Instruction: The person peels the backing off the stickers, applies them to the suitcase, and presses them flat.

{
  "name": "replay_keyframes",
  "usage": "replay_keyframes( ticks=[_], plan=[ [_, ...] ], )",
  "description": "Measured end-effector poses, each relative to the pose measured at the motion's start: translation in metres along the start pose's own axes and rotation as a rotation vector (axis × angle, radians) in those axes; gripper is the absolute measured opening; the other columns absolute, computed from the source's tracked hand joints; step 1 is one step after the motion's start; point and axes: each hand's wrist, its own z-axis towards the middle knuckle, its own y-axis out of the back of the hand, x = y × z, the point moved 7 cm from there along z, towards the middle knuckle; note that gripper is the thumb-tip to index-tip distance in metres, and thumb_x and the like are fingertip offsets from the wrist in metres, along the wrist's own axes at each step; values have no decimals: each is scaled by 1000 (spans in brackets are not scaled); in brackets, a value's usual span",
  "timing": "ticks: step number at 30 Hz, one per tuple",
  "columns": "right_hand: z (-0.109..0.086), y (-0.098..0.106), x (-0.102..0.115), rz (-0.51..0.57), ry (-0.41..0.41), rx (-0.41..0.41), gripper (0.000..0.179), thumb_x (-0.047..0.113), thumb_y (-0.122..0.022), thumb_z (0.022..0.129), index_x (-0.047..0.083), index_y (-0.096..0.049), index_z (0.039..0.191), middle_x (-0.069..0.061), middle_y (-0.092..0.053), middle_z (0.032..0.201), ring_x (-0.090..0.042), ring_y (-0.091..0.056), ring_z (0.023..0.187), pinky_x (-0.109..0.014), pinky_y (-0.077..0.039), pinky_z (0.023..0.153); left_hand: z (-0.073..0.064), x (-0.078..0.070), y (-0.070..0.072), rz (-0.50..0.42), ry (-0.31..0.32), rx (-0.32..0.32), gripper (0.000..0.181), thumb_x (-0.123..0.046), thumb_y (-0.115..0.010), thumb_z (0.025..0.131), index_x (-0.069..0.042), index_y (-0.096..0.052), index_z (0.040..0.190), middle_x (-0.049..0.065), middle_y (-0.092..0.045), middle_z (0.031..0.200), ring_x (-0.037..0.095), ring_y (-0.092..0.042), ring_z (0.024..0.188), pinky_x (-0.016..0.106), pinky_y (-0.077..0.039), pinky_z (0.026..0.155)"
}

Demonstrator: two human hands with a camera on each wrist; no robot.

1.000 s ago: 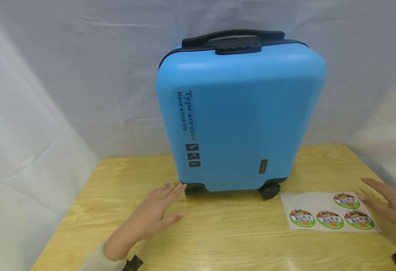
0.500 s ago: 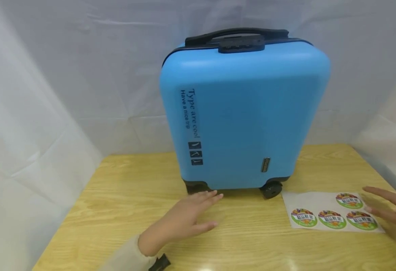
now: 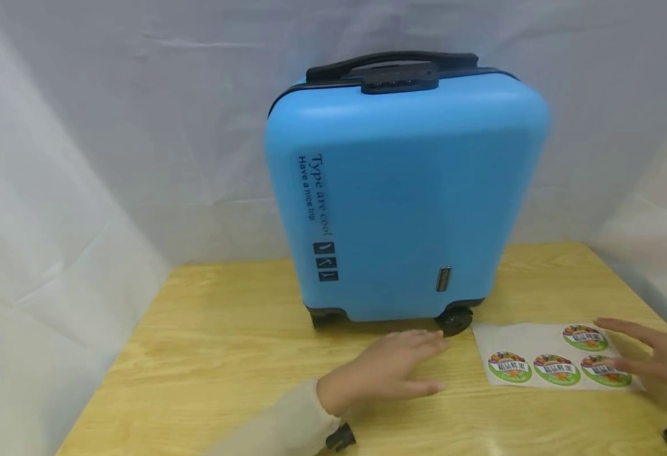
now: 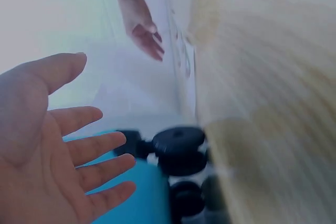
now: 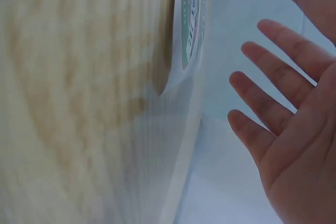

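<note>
Lying flat on the table at the right is a white sheet of stickers (image 3: 527, 339), with several round fruit-printed labels on it. My right hand (image 3: 655, 358) hovers at the sheet's right end, fingers extended and holding nothing; in the right wrist view the sheet's corner (image 5: 181, 72) curls up a little beside the spread fingers. My left hand (image 3: 387, 367) is over the table in front of the suitcase, left of the sheet, its fingers straight and spread. An upright blue suitcase (image 3: 401, 202) with a black handle stands behind both hands; its wheels (image 4: 178, 148) show in the left wrist view.
The wooden table (image 3: 208, 354) extends under everything, its back edge just behind the suitcase. White cloth (image 3: 111, 126) hangs behind and at both sides. A black strap (image 3: 341, 437) is at my left wrist.
My left hand has moved right along the front of the suitcase, toward the sticker sheet. My right hand has shifted slightly but stays by the sheet's right end. Suitcase and sheet stay in place.
</note>
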Motion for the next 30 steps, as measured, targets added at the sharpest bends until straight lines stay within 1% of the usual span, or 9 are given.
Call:
replay_keyframes(
  ticks=[2, 4, 6, 8, 14, 20, 24, 26, 30],
  plan=[
    [1, -1, 3, 30, 28, -15, 74, 18, -74, 81, 9, -37, 144, 44, -14, 132, -57, -22, 129, -78, -27, 73, 10, -4, -4, -11, -14, 3, 62, -49, -43, 97, -20, -27, 149, 0, -29, 153, 13, -28, 139, 32, -25, 112],
    [1, -1, 5, 41, 47, -34, 72, 16, -74, 80, 11, -39, 143, 50, -13, 122, -24, -11, 143, -77, -28, 73, 20, -8, -8, -26, -24, 9, 62, -49, -42, 97, -20, -27, 149, -2, -30, 152, 11, -27, 139, 28, -24, 112],
    [1, -1, 8, 70, 68, -28, 71, 14, -73, 81, 11, -39, 143, 49, -15, 124, 12, -7, 133, -77, -26, 76, 32, -12, -11, -49, -27, 22, 61, -49, -42, 97, -21, -27, 149, -3, -29, 152, 8, -26, 139, 26, -22, 112],
    [2, -3, 10, 114, 81, -3, 68, 13, -71, 83, 10, -38, 143, 48, -18, 127, 31, -10, 108, -77, -23, 80, 43, -15, -15, -81, -21, 43, 61, -49, -42, 97, -22, -25, 150, -4, -29, 152, 6, -25, 138, 25, -22, 112],
    [2, -8, 11, 218, 78, 67, 66, 10, -69, 84, 8, -38, 142, 45, -22, 127, 31, -16, 108, -77, -20, 84, 77, -20, -31, -160, -6, 78, 62, -46, -45, 97, -24, -23, 150, -10, -25, 153, 0, -22, 138, 22, -21, 112],
    [2, -9, 4, 139, 8, 115, 59, 18, -67, 88, 15, -43, 141, 45, -20, 121, 27, -25, 104, -38, -52, 80, 101, -20, -45, -213, 26, 66, 61, -45, -47, 97, -22, -26, 149, -10, -29, 151, -1, -28, 135, 20, -26, 109],
    [2, -9, 2, 203, 3, 117, 57, 16, -67, 87, 13, -45, 140, 44, -25, 119, 24, -34, 103, -15, -47, 71, 112, -19, -48, -244, 51, 34, 62, -45, -49, 95, -20, -28, 149, -11, -31, 149, -2, -31, 133, 14, -29, 105],
    [1, -11, 3, 296, 27, 130, 55, 9, -65, 88, 7, -45, 139, 44, -28, 121, 24, -36, 104, -15, -49, 71, 115, -19, -49, -292, 60, 15, 63, -43, -52, 95, -20, -29, 148, -11, -32, 149, -3, -33, 131, 11, -31, 102],
    [1, -15, 3, 437, 73, 161, 51, -1, -61, 88, -3, -43, 136, 41, -35, 124, 23, -38, 108, -14, -50, 73, 120, -19, -56, -477, 98, -1, 62, -35, -60, 92, -23, -34, 146, -14, -36, 146, -3, -58, 87, 9, -43, 77]
  ],
)
